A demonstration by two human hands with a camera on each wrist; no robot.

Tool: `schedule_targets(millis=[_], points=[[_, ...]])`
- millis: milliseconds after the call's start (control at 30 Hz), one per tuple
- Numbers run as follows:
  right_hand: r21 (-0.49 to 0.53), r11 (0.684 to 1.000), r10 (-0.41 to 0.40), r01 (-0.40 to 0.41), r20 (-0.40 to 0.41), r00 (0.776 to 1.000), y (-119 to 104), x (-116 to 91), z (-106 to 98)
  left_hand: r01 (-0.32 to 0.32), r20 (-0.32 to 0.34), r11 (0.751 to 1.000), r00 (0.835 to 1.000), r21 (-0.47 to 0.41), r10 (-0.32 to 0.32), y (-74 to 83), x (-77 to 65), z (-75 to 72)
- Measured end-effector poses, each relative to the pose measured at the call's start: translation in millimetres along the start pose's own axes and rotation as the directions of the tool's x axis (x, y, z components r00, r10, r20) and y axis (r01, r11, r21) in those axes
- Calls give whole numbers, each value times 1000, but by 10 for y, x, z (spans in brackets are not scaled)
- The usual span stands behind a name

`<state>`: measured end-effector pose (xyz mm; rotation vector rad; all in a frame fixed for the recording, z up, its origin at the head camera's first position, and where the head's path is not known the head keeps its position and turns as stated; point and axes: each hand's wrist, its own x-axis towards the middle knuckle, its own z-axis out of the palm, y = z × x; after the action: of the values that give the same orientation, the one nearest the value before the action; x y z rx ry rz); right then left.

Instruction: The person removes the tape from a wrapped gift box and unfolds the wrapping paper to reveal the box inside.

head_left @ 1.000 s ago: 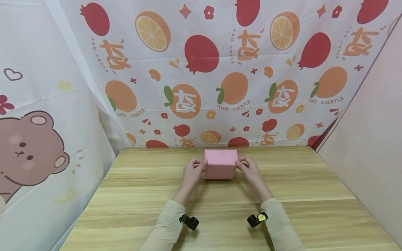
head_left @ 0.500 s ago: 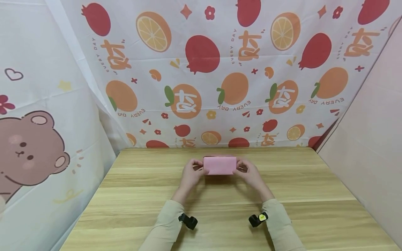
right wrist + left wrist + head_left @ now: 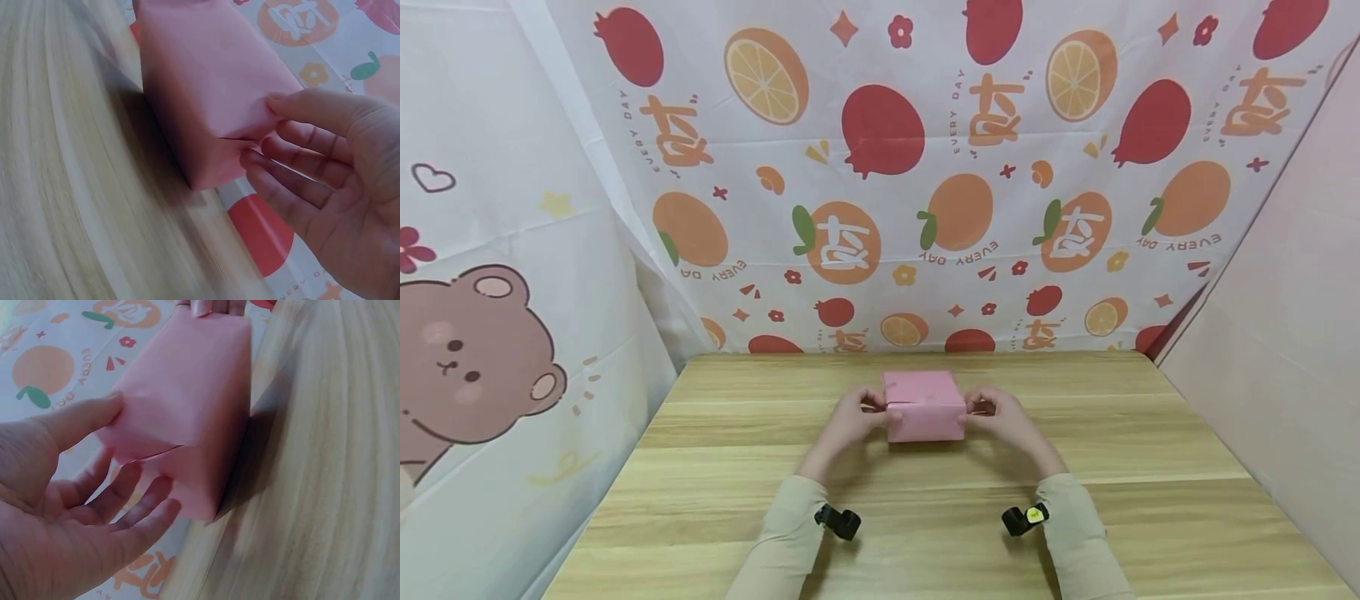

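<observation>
A pink box [image 3: 925, 408], covered in smooth paper, sits between my two hands at the back middle of the wooden table. A seam with small patches crosses its upper face in the head view. My left hand [image 3: 857, 419] holds the box's left end; in the left wrist view its thumb presses one face and its fingers touch the folded end. The right hand [image 3: 1000, 421] grips the opposite end likewise, its thumb [image 3: 312, 107] on the paper. Folded paper edges show at both ends. Shadow lies beneath the box, and whether it fully touches the table I cannot tell.
The wooden tabletop [image 3: 737, 492] spreads around the hands. Behind its far edge hangs a fruit-print curtain [image 3: 887, 275]. A bear-print cloth [image 3: 475, 358] hangs at the left, and a pale cloth [image 3: 1270, 350] at the right.
The pink box has been turned over between my hands, tipping so that a seamed face now shows on top. Box and hands have come slightly nearer, and the wrists have spread apart a little.
</observation>
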<state>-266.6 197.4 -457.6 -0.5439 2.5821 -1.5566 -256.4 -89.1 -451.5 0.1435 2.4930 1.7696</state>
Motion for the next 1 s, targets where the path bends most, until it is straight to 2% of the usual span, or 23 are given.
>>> schedule_targets(millis=[100, 233, 467, 533, 667, 767, 867, 933, 1000], points=[[-4, 1000, -15, 15, 50, 999, -42, -18, -27, -14, 70, 1000, 997, 25, 12, -20, -7, -33], [-32, 999, -40, 44, 117, 992, 26, 5, -44, -14, 162, 998, 987, 62, 4, -26, -20, -57], [-37, 999, -27, 37, 247, 969, 117, 9, -50, -33, 293, 991, 956, 132, -7, -31, -33, -56], [-39, 999, -24, 36, 268, 963, 115, -1, -57, -30, 309, 991, 951, 130, -12, -45, -34, -59], [-30, 1000, 5, 3, 270, 963, 106, -12, -61, -27, 291, 987, 957, 161, -21, -67, -32, -86], [-1, 998, 60, -61, 209, 976, 111, 15, -29, -3, 260, 980, 964, 197, -49, -49, -43, -101], [30, 989, 144, -147, 66, 987, 128, 69, 52, 18, 186, 970, 980, 244, -65, -2, -56, -88], [24, 984, 178, -177, -48, 983, 138, 103, 122, 12, 119, 959, 992, 283, -48, 24, -56, -59], [32, 978, 209, -207, -135, 969, 133, 128, 193, -8, 50, 947, 999, 320, -8, 43, -55, -20]])
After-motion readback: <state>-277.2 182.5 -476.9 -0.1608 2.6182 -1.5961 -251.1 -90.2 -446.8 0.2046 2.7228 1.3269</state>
